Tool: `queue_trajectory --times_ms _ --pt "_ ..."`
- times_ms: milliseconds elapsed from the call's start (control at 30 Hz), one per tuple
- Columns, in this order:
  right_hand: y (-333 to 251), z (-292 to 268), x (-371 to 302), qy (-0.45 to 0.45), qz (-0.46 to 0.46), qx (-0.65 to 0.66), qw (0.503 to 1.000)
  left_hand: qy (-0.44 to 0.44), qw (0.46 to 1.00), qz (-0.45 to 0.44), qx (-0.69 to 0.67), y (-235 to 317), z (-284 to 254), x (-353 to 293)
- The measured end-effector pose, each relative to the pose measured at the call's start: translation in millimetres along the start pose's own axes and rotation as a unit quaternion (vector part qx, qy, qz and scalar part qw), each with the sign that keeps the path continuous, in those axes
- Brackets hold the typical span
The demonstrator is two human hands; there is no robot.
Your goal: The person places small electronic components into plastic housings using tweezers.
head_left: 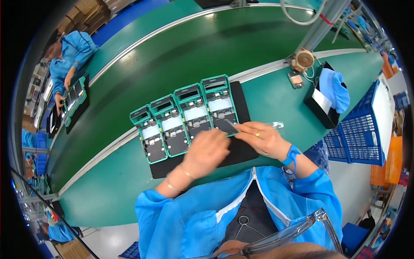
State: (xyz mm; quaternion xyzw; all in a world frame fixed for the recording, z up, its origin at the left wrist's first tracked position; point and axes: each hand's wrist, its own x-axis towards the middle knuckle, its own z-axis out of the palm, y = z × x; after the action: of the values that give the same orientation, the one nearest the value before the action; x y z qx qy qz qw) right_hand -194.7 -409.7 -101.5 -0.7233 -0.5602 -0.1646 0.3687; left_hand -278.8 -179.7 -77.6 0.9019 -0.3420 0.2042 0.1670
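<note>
Several phone-like units (196, 111) in green frames stand side by side on a black mat (242, 101). Each shows a white strip, small metal parts and a dark lower section. My right hand (261, 138), with a blue wrist strap, pinches the edge of a thin dark rectangular piece (226, 126). That piece lies tilted over the lower end of the rightmost unit. Motion blurs my left hand (207, 151), which hovers at the lower ends of the middle units; its fingers are smeared, and anything in them is hidden.
A green conveyor belt (172, 56) runs behind the bench. To the right are a small beige fan (303, 59), a black box (321, 105) with a blue cloth (334, 90), and a blue crate (358, 134). Across the belt, a person (71, 54) handles a similar green tray.
</note>
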Motion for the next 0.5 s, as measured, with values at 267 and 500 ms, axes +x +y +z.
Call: queue_trajectory --times_ms 267,500 --pt "2 92 91 0.002 -0.111 0.053 0.992 -0.009 0.952 -0.192 0.236 -51 -55 -64" --pt "3 129 112 -0.022 -0.127 0.030 0.991 0.017 0.952 -0.218 0.212 -56 -50 -75"
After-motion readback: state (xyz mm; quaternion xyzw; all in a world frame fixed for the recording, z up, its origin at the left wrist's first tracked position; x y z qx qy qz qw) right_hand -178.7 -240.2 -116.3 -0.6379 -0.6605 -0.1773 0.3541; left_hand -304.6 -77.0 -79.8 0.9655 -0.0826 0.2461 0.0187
